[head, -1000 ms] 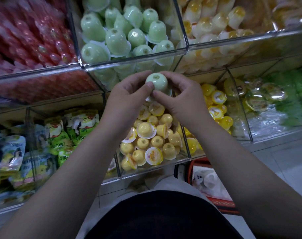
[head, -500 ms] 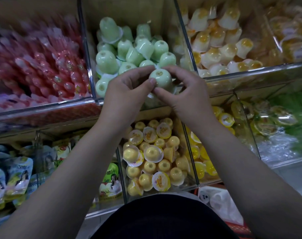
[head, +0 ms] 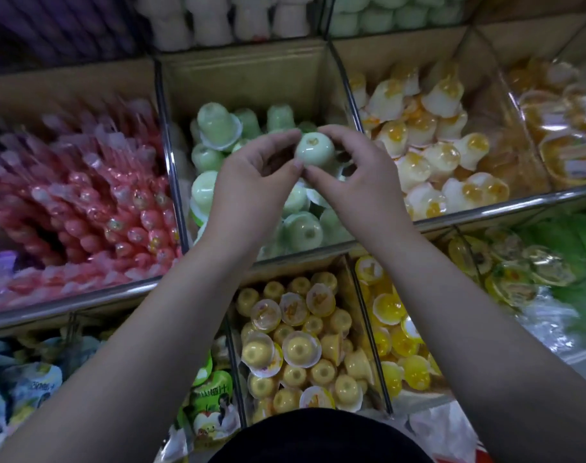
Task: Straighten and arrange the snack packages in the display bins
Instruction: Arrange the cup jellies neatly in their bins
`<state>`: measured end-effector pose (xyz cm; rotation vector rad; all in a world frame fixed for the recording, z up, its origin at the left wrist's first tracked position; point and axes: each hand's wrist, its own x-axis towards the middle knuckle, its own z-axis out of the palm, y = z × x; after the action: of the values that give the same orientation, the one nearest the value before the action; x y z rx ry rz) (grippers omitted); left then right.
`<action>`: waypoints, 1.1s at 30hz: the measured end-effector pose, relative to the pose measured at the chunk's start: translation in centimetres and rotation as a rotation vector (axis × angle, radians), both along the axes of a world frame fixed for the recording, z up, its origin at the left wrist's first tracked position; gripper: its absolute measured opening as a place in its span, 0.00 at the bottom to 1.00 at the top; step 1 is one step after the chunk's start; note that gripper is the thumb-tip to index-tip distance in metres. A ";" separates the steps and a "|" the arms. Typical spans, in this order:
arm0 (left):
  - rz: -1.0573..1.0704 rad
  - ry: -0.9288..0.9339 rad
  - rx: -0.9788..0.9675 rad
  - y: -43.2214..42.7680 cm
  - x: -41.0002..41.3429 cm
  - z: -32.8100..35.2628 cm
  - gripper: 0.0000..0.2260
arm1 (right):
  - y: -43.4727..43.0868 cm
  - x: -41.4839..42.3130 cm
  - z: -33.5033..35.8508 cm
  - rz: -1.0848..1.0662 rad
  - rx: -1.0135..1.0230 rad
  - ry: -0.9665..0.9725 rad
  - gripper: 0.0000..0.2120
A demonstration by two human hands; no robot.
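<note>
Pink packets (head: pixel 84 208) are smeared by blur; top-row cups (head: pixel 198 21) are cut off.

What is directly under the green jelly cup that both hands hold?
Below the green jelly cup, held by the left hand and right hand, more green cups lie in the same bin. The hands cover those directly beneath it.

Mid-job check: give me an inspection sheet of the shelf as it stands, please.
Surface: tiered bins behind metal rails.
Job's things: green cup held over the green bin, whose cups lie jumbled; yellow cups below, pink sticks to the left, orange-topped cups to the right.
Clutter: white plastic at bottom right.
Hands: left hand and right hand both pinch the green cup.
Cables: nothing seen.
Surroundings: upper shelf with more cups, blurred.
</note>
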<state>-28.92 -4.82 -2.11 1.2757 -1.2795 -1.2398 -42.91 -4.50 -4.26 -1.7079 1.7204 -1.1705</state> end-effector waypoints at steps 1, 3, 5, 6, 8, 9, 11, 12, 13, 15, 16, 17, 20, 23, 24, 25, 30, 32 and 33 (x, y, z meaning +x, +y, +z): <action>-0.005 -0.008 -0.002 -0.7 -0.2 0.0 0.15 | -0.8 0.0 0.1 -0.008 -0.003 0.006 0.22; -0.009 -0.014 0.005 -2.0 -0.7 0.2 0.16 | -2.3 -0.1 0.1 -0.018 -0.001 0.018 0.24; -0.023 -0.040 0.014 -3.3 -0.9 0.2 0.17 | -3.8 -0.1 -0.1 -0.030 0.015 0.021 0.25; -0.033 -0.063 0.019 -3.9 -1.1 0.1 0.17 | -4.5 -0.1 -0.2 -0.039 0.027 0.020 0.24; -0.044 -0.085 0.033 -5.2 -1.2 -0.1 0.18 | -5.7 -0.1 -0.5 -0.052 0.044 0.024 0.24; -0.045 -0.085 0.044 -5.7 -1.2 -0.3 0.18 | -6.3 0.0 -0.7 -0.052 0.051 0.035 0.24; -0.042 -0.094 0.058 -6.6 -1.1 -0.9 0.18 | -7.4 0.2 -1.0 -0.048 0.059 0.077 0.23; -0.040 -0.098 0.062 -6.9 -1.0 -1.3 0.18 | -8.0 0.3 -1.1 -0.050 0.055 0.111 0.23; -0.036 -0.099 0.068 -7.1 -1.0 -1.7 0.19 | -8.6 0.4 -1.2 -0.052 0.052 0.153 0.23; -0.019 -0.105 0.077 -7.4 -0.8 -2.3 0.19 | -9.8 0.7 -1.5 -0.048 0.057 0.281 0.24; -0.010 -0.106 0.079 -7.6 -0.8 -2.4 0.19 | -10.4 0.8 -1.7 -0.038 0.067 0.355 0.24; -0.007 -0.104 0.081 -7.7 -0.8 -2.5 0.19 | -10.9 0.8 -2.0 -0.027 0.087 0.416 0.25; -0.009 -0.070 0.093 -7.9 -0.7 -2.9 0.18 | -12.1 0.9 -2.9 0.004 0.195 0.469 0.26; 0.015 -0.057 0.100 -8.0 -0.5 -3.1 0.18 | -13.0 0.9 -3.6 -0.018 0.257 0.403 0.26; 0.023 -0.055 0.099 -8.0 -0.4 -3.2 0.18 | -13.2 0.9 -3.7 -0.030 0.261 0.388 0.25; 0.027 -0.052 0.097 -8.0 -0.4 -3.3 0.18 | -13.4 0.8 -3.9 -0.042 0.266 0.374 0.25; -0.002 -0.048 0.065 -7.6 -0.6 -3.4 0.18 | -13.6 0.8 -4.4 -0.097 0.310 0.339 0.22; -0.007 -0.089 0.028 -7.5 -0.5 -3.5 0.18 | -13.5 0.8 -4.6 -0.100 0.299 0.330 0.22; -0.006 -0.110 0.014 -7.5 -0.4 -3.7 0.19 | -13.5 0.8 -4.7 -0.096 0.288 0.328 0.22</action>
<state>-29.34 -12.34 -5.78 1.3669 -1.3552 -1.1988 -42.08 -17.97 -8.92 -1.7210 2.0687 -0.6613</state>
